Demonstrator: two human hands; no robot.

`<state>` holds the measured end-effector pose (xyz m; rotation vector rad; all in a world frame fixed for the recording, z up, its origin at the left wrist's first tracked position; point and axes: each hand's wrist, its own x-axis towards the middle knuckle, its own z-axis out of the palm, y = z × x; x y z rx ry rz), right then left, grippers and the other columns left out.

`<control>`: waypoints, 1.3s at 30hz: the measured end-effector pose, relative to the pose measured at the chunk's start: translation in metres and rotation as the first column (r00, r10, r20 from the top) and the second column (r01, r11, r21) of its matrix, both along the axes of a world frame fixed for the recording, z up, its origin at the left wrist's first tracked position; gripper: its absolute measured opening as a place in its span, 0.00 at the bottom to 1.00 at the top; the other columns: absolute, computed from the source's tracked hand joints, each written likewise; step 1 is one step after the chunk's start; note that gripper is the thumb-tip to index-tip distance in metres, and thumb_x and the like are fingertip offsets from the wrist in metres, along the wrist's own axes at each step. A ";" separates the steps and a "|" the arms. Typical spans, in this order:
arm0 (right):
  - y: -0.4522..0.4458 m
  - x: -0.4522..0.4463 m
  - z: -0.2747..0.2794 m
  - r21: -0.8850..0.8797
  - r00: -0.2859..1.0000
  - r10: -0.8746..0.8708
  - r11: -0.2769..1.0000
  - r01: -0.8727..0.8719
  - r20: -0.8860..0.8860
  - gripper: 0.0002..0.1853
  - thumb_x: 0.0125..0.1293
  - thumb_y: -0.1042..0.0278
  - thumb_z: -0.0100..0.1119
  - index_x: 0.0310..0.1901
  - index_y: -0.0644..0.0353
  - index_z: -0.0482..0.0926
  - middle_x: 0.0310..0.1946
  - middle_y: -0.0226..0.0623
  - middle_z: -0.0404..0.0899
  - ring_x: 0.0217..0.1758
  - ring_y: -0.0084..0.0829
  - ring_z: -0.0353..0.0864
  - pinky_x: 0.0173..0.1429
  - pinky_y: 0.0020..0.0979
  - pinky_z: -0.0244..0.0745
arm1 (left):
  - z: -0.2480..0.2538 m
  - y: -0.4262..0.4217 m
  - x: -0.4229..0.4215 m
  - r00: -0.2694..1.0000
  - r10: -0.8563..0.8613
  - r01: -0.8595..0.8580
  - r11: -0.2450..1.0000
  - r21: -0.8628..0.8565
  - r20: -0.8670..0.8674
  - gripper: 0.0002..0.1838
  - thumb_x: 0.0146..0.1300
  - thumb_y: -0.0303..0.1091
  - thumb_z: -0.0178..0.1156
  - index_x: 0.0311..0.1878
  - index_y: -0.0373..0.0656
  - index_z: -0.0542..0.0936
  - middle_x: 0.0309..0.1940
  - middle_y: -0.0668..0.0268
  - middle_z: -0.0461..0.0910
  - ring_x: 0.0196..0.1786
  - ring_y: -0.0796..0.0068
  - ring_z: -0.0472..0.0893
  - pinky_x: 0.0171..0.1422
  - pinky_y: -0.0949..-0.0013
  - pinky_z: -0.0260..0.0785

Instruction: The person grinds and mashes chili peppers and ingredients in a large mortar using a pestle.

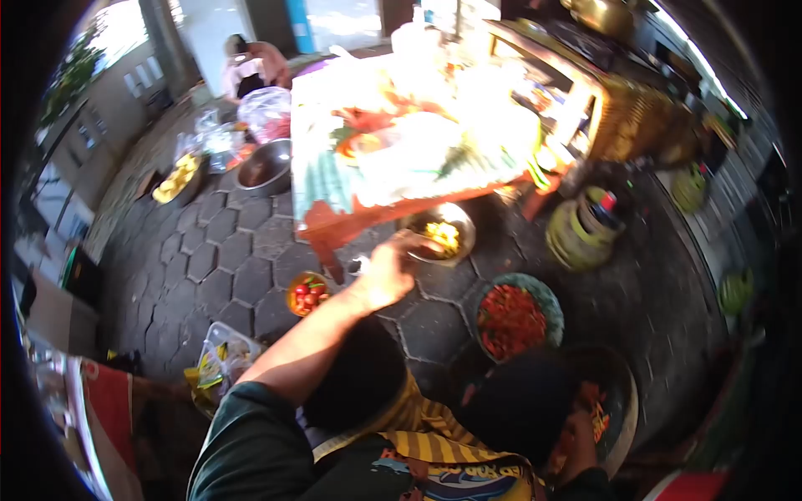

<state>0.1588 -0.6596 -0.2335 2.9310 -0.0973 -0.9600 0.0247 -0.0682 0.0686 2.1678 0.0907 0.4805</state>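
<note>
My left hand reaches forward to the rim of a metal bowl that holds yellow pieces. Its fingers are bent over the bowl's left side; whether they grip anything is unclear. Low on the right, my right hand is at a large dark basin with orange-red shreds inside. My knee partly covers that basin, and the fingers are hidden in shadow. Between the two vessels stands a green bowl full of chopped red pieces. A small bowl of red items sits left of my left forearm.
A sunlit low table stands ahead. Green gas cylinders are to the right. At the back left, a person crouches near plastic bags, a metal basin and a bowl of yellow pieces. A plastic container lies left.
</note>
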 end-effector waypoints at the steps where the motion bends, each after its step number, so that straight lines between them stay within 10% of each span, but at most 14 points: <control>1: 0.023 0.021 0.004 0.011 0.999 0.044 0.999 -0.044 0.009 0.38 0.48 0.57 0.64 0.64 0.43 0.64 0.55 0.43 0.74 0.58 0.42 0.74 0.62 0.39 0.68 | 0.007 -0.004 -0.003 1.000 -0.008 0.008 1.000 -0.010 0.005 0.27 0.42 0.12 0.46 0.48 0.41 0.77 0.45 0.55 0.75 0.52 0.56 0.75 0.58 0.64 0.67; 10: 0.243 0.101 0.013 0.051 0.897 0.440 0.895 -0.442 0.046 0.38 0.48 0.57 0.64 0.64 0.44 0.65 0.55 0.43 0.74 0.58 0.42 0.74 0.62 0.40 0.69 | 0.035 -0.015 -0.028 0.970 -0.032 -0.014 0.982 0.187 0.242 0.31 0.45 0.15 0.52 0.56 0.52 0.72 0.48 0.62 0.69 0.50 0.58 0.74 0.45 0.62 0.73; 22: 0.280 0.062 -0.007 -0.004 0.828 0.555 0.831 -0.557 -0.080 0.37 0.48 0.58 0.64 0.64 0.46 0.65 0.55 0.43 0.74 0.58 0.42 0.74 0.61 0.40 0.69 | 0.039 -0.017 -0.061 0.868 -0.270 0.127 0.932 0.340 0.416 0.31 0.47 0.24 0.53 0.59 0.51 0.70 0.38 0.65 0.68 0.36 0.62 0.75 0.35 0.63 0.72; 29: 0.183 -0.003 -0.025 -0.160 0.799 0.503 0.804 -0.572 -0.328 0.37 0.48 0.58 0.64 0.63 0.47 0.66 0.55 0.44 0.74 0.58 0.42 0.74 0.61 0.40 0.69 | 0.055 -0.055 -0.052 0.589 -0.160 -0.042 0.973 0.227 0.792 0.08 0.52 0.37 0.59 0.35 0.48 0.78 0.29 0.68 0.69 0.24 0.70 0.73 0.20 0.67 0.65; 39: 0.263 0.041 -0.003 -0.135 0.835 0.503 0.832 -0.538 -0.224 0.36 0.48 0.59 0.64 0.63 0.48 0.66 0.55 0.44 0.74 0.58 0.42 0.74 0.61 0.40 0.69 | 0.029 -0.054 -0.036 0.708 -0.406 0.266 0.911 0.315 0.577 0.08 0.51 0.36 0.59 0.34 0.48 0.80 0.35 0.65 0.74 0.27 0.66 0.76 0.23 0.65 0.70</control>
